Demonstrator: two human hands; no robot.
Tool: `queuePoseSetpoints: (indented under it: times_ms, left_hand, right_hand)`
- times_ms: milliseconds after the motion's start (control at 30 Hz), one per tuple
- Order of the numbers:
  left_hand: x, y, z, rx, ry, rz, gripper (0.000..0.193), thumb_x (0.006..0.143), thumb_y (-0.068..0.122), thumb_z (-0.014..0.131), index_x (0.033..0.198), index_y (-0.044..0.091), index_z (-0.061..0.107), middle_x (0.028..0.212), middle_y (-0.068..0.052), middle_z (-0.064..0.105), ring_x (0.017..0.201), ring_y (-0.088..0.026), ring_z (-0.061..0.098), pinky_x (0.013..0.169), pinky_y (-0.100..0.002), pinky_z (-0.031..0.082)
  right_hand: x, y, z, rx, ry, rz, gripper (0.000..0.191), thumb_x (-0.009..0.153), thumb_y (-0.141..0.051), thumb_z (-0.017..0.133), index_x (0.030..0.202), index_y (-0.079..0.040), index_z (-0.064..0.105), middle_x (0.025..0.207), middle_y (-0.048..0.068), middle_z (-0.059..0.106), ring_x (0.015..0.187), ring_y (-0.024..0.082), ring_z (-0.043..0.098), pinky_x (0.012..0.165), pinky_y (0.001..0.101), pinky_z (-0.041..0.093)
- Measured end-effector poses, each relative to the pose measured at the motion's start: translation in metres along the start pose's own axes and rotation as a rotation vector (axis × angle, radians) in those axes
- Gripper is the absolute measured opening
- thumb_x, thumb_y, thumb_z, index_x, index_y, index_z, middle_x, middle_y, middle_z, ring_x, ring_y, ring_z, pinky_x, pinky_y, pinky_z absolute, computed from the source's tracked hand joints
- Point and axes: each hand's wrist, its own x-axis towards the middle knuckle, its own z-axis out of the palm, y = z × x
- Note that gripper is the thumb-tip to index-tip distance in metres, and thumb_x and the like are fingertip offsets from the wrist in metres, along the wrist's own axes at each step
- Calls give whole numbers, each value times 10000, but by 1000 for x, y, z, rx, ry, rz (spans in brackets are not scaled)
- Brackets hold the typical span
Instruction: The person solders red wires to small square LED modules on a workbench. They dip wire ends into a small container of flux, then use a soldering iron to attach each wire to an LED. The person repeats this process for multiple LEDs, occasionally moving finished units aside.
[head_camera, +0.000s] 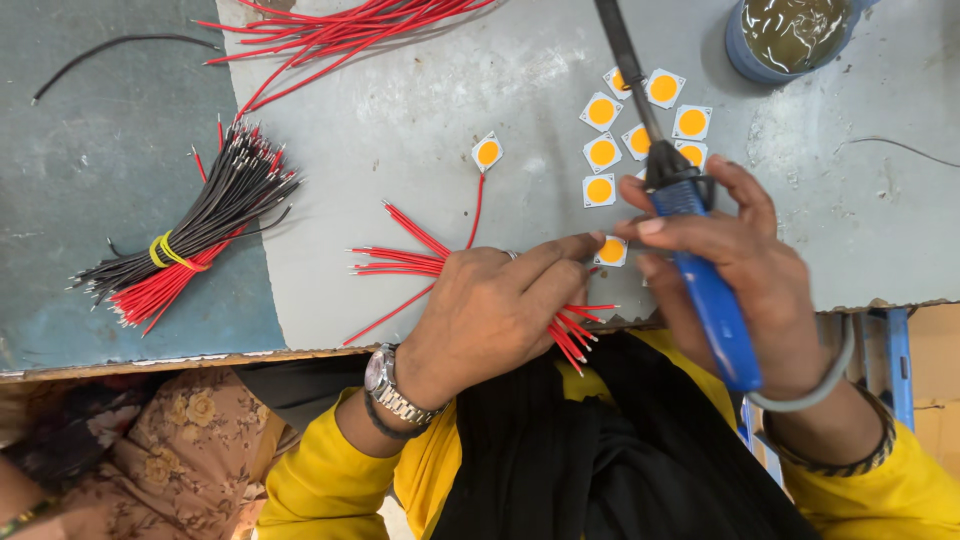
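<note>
Head view, left hand (495, 305) closed round a bunch of short red wires (400, 262) at the grey bench edge, forefinger touching a small square chip (611, 251), right hand (735, 265) gripping a blue-handled soldering iron (700, 255), more yellow-centred chips (640, 125) beyond, banded bundle of black and red wires (195, 235) well apart

Electronics workshop — soldering iron (690, 230), wire bundles (190, 235), LED chips (640, 125)

The left hand (495, 305) lies palm-down with fingers curled and forefinger extended, while the right hand (735, 250) is closed in a fist-like grip.
</note>
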Motion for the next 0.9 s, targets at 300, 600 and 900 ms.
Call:
queuePoseSetpoints:
  times_ms: [300,600,900]
  left_hand:
    - [-4,-1,-1,75,8,16,91,908,77,695,918,56,607,1267,-10,720,533,-185,530,504,-328,434]
    - [-6,-5,-3,65,-24,19,131,822,46,683,942,37,633,1307,-19,690,570,-199,558,529,-343,451]
    - [-6,-6,-3,97,-9,17,81,865,57,685,933,30,649,1293,-26,692,540,-191,532,513,-343,444]
  right_hand:
    - [-93,55,-34,381,388,197,300,1058,-249,622,1251,-27,562,1154,115,654,964,230,708,849,292,598]
    - [-138,93,-65,251,210,220,234,1050,-281,615,1027,-49,595,864,49,599,684,125,525,650,239,428]
    - [-65,17,-51,251,196,281,266,1034,-279,691,933,-53,593,775,51,587,636,94,465,583,179,363]
